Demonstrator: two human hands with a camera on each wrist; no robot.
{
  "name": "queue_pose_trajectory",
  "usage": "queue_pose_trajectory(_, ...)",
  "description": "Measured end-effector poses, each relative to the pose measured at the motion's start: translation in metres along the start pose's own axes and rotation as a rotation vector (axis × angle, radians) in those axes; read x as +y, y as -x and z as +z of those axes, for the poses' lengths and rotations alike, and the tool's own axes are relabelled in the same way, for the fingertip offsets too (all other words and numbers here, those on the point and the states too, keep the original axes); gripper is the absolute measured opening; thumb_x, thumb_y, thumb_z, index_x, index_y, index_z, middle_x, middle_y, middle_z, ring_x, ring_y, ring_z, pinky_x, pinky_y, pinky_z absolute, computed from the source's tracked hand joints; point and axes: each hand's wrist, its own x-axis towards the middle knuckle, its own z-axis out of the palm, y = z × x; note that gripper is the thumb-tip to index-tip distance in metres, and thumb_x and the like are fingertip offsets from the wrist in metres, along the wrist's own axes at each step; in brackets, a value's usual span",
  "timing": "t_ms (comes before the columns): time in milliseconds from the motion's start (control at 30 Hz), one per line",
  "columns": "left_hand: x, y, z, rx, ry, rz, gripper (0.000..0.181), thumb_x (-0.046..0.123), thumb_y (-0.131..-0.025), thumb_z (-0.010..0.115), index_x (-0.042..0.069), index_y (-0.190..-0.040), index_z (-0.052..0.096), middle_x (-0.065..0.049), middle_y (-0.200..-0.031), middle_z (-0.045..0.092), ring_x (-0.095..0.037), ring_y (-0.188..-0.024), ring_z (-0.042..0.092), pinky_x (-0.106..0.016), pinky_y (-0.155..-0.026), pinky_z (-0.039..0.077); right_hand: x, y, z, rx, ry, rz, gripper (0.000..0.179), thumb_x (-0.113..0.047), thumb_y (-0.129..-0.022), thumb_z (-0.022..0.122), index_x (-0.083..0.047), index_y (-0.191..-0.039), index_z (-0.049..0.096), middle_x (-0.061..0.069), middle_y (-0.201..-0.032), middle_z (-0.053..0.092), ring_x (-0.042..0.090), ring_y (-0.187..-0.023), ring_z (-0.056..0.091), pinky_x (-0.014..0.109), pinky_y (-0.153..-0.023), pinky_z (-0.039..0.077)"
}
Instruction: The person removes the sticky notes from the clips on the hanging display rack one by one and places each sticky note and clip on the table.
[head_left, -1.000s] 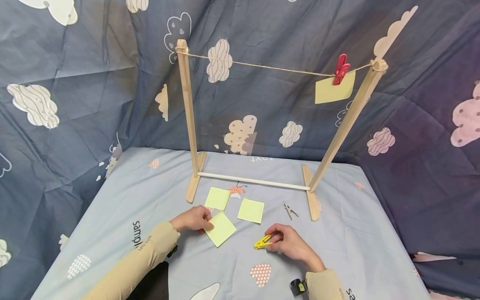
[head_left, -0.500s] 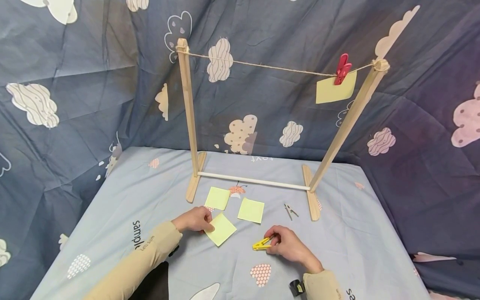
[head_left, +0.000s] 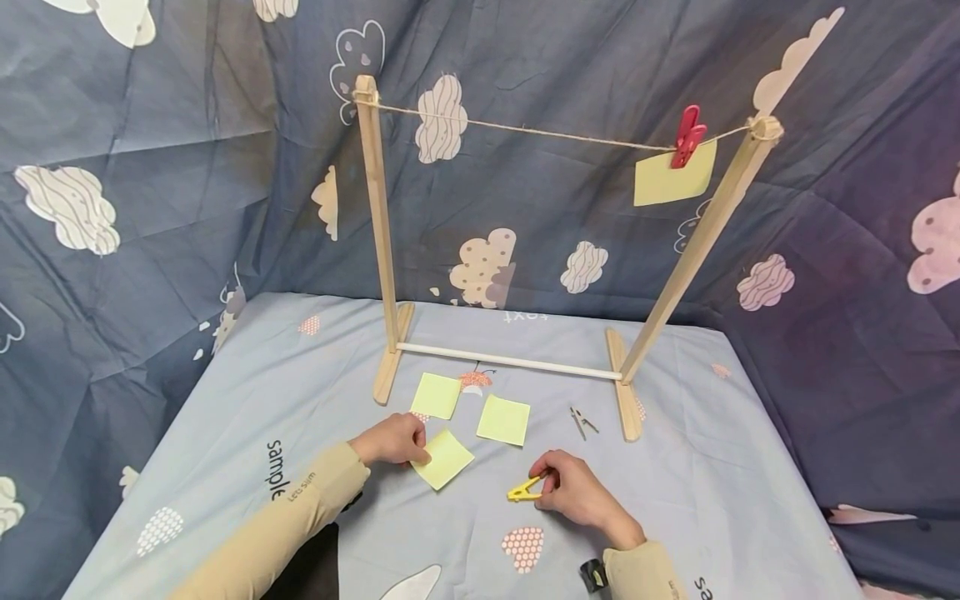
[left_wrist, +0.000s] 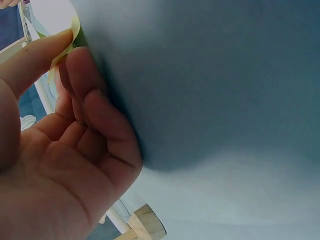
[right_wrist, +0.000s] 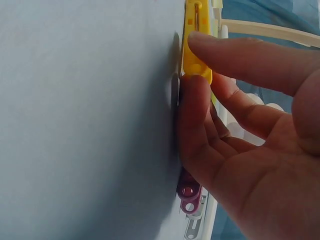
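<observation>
My left hand [head_left: 394, 439] pinches the left corner of a yellow sticky note [head_left: 447, 460] between thumb and fingers. In the left wrist view the note's edge [left_wrist: 76, 25] bends up at the thumb tip. Two more yellow sticky notes lie flat just beyond, one to the left [head_left: 436, 396] and one to the right [head_left: 503, 420]. My right hand [head_left: 576, 490] holds a yellow clothespin [head_left: 522, 490] by its handle end, low over the cloth, its nose pointing left toward the notes. The thumb presses along the yellow clothespin [right_wrist: 196, 55] in the right wrist view.
A wooden frame [head_left: 678, 267] with a string [head_left: 555, 132] stands behind the notes. From the string's right end hangs a yellow note [head_left: 673, 177] under a red clothespin [head_left: 687, 137]. A grey clothespin [head_left: 582, 422] lies by the frame's right foot. A dark purple clothespin [right_wrist: 188, 192] shows beneath my right hand.
My left hand has shifted slightly right, and its note now bows up a little at the pinched corner. The yellow clothespin has turned slightly in my right hand.
</observation>
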Motion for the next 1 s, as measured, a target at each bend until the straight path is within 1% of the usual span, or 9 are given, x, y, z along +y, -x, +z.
queue_pose_trajectory(267, -0.0014, -0.0006, 0.0005, 0.013, 0.006, 0.000, 0.029, 0.010, -0.078, 0.075, 0.011, -0.061, 0.053, 0.004, -0.055, 0.048, -0.009, -0.047, 0.045, -0.022, -0.049, 0.035, 0.0007, 0.0005, -0.0006, -0.006, 0.008, -0.016, 0.032, 0.004, -0.068, 0.079, -0.002, -0.096, 0.064, 0.006, -0.080, 0.056, 0.004, -0.064, 0.050, 0.020, -0.059, 0.041)
queue_pose_trajectory(433, -0.0029, -0.0010, 0.0005, 0.021, 0.005, 0.010, 0.029, 0.010, -0.078, 0.076, 0.011, -0.060, 0.052, 0.004, -0.054, 0.047, -0.009, -0.047, 0.045, -0.021, -0.048, 0.035, -0.0001, 0.0007, -0.0011, -0.013, 0.023, -0.030, 0.032, 0.003, -0.068, 0.079, -0.002, -0.096, 0.064, 0.006, -0.080, 0.056, 0.003, -0.064, 0.049, 0.020, -0.060, 0.040)
queue_pose_trajectory(567, -0.0022, -0.0005, 0.0007, 0.029, 0.007, 0.004, 0.029, 0.010, -0.077, 0.076, 0.011, -0.060, 0.052, 0.004, -0.054, 0.048, -0.009, -0.046, 0.045, -0.021, -0.048, 0.035, 0.0001, 0.0008, -0.0018, -0.017, 0.024, -0.031, 0.032, 0.003, -0.069, 0.080, -0.002, -0.097, 0.064, 0.006, -0.081, 0.055, 0.004, -0.065, 0.049, 0.020, -0.060, 0.040)
queue_pose_trajectory(800, -0.0015, -0.0008, 0.0015, 0.041, 0.004, -0.029, 0.026, 0.011, -0.076, 0.076, 0.011, -0.061, 0.054, 0.004, -0.056, 0.050, -0.009, -0.048, 0.045, -0.022, -0.049, 0.035, -0.0007, 0.0013, -0.0041, -0.037, 0.012, -0.022, 0.033, 0.002, -0.069, 0.080, -0.002, -0.097, 0.064, 0.007, -0.081, 0.056, 0.005, -0.064, 0.050, 0.020, -0.060, 0.040)
queue_pose_trajectory(1000, -0.0017, -0.0005, 0.0018, 0.034, 0.007, -0.017, 0.022, 0.011, -0.076, 0.076, 0.010, -0.063, 0.058, 0.003, -0.059, 0.053, -0.009, -0.049, 0.046, -0.022, -0.049, 0.036, -0.0009, 0.0029, -0.0059, -0.045, -0.002, -0.012, 0.034, 0.001, -0.070, 0.080, -0.003, -0.099, 0.064, 0.008, -0.082, 0.057, 0.006, -0.064, 0.051, 0.020, -0.059, 0.041)
